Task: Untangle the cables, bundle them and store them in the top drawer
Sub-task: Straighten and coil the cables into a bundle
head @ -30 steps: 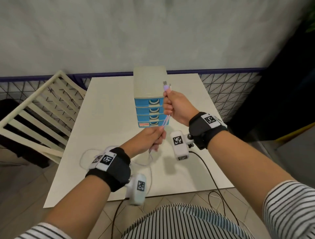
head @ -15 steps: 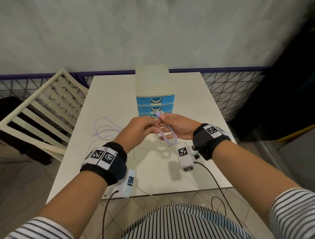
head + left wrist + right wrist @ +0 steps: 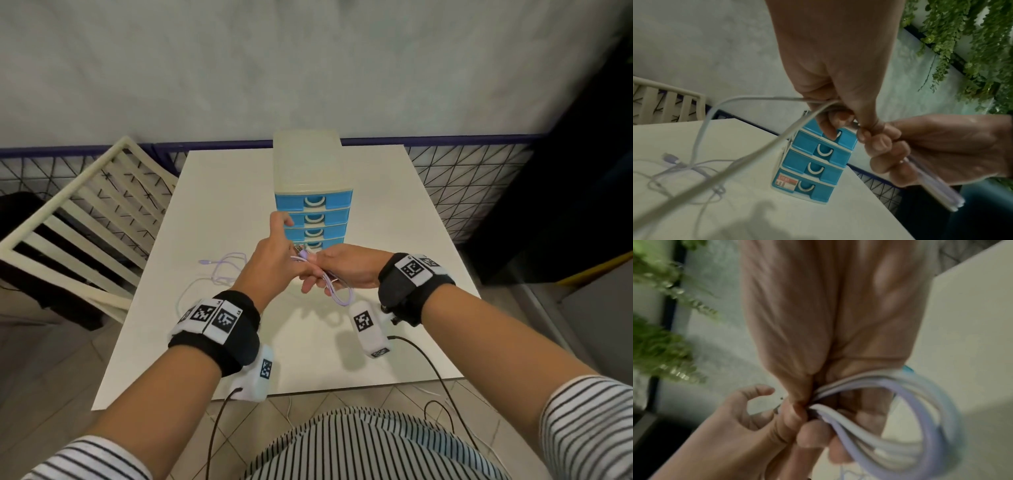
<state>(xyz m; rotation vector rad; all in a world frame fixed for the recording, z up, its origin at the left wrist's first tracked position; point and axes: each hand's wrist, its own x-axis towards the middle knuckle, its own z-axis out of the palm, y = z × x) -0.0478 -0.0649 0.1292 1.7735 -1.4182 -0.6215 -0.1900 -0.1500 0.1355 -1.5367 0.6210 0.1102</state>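
My right hand (image 3: 337,269) grips a small coil of lilac cable (image 3: 337,294) in front of the blue drawer unit (image 3: 313,209); the loops (image 3: 920,410) hang below its fingers. My left hand (image 3: 274,263) pinches the same cable (image 3: 777,99) right beside the right fingers, with one finger raised toward the drawers. The cable's loose tail (image 3: 226,270) with its plug (image 3: 204,262) lies tangled on the white table (image 3: 239,342) to the left. All drawers look closed, the top drawer (image 3: 313,202) included.
A white slatted chair (image 3: 68,219) stands left of the table. Black wire mesh fencing (image 3: 462,178) runs behind it against a pale wall. Black sensor leads (image 3: 428,359) trail off the table's front edge. Green hanging plants (image 3: 972,40) show in the left wrist view.
Both hands came down from in front of the drawers and met; the straight stretch of cable is now folded into loops in the right hand.
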